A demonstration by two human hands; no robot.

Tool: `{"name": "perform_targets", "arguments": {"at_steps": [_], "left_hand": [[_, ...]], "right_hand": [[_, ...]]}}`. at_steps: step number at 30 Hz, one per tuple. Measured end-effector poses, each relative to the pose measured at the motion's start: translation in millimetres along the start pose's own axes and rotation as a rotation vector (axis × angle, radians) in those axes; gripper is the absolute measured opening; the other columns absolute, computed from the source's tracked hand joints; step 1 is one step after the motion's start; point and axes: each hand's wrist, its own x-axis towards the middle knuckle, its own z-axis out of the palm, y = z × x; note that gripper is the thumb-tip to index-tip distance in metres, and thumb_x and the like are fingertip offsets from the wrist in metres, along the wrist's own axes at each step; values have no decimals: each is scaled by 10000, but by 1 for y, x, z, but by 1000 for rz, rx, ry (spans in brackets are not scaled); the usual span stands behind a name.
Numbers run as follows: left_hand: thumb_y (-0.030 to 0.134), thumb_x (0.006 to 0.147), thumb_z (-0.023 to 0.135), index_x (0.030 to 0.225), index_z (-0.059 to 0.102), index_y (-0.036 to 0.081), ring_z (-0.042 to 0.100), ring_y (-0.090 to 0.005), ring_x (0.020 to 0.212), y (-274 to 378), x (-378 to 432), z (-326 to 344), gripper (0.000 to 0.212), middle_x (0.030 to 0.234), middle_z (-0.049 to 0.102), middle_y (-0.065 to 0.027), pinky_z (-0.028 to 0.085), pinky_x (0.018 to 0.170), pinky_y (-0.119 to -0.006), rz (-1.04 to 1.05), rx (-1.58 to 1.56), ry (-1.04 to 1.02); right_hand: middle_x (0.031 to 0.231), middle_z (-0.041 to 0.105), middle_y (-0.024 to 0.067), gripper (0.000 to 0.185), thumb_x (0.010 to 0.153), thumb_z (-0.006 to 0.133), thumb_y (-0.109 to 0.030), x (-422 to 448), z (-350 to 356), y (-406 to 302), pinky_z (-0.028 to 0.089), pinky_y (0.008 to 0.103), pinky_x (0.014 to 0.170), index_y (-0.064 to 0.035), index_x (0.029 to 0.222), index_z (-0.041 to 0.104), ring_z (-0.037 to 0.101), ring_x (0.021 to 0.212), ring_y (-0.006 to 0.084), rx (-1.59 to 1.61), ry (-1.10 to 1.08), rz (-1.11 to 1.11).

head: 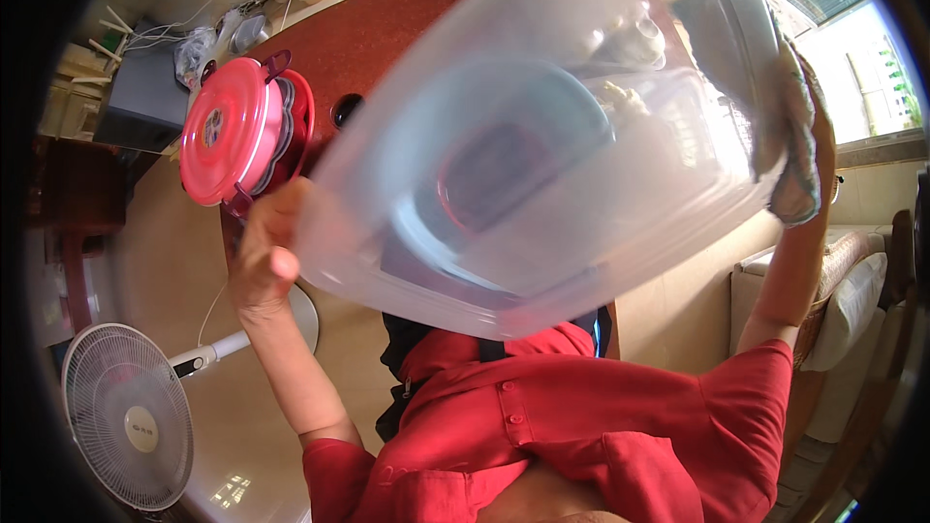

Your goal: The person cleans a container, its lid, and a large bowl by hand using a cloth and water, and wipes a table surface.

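A large translucent plastic bin or lid (pixel 501 261), blurred, is held up and tilted over the table. My left hand (pixel 269 247) grips its left corner. My right hand (pixel 810 109), partly hidden by a folded grey-green cloth (pixel 795 196), presses that cloth against the bin's right side. Through the plastic, a light-blue round basin with a dark, pink-edged shape inside shows hazily, with a white object beyond it. Which fingers of my right hand bear on the cloth cannot be told.
Pink lidded containers (pixel 225 131) stand at the left of the red table (pixel 363 22), beside a small dark round object (pixel 346 110). A standing fan (pixel 131 414) is on the floor at lower left. A cushioned seat (pixel 843 305) is at the right, below a window (pixel 864 65).
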Motion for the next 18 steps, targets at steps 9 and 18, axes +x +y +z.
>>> {"name": "perform_targets", "arguments": {"at_steps": [9, 18], "left_hand": [[437, 704, 738, 1189, 461, 26, 525, -115, 898, -31, 32, 49, 693, 991, 565, -21, 430, 776, -265, -132, 124, -443], [186, 632, 821, 1085, 520, 9, 529, -106, 916, 15, 65, 88, 572, 1012, 580, -58, 426, 795, -255, 230, -113, -21]], "right_hand": [[1241, 504, 140, 353, 930, 454, -226, 52, 20, -7, 397, 290, 964, -32, 1220, 510, 498, 1138, 219, -59, -334, -171], [1208, 515, 75, 312, 911, 450, -172, 71, 68, -52, 390, 274, 931, -74, 1196, 533, 501, 1083, 202, -495, -363, -258]]}}
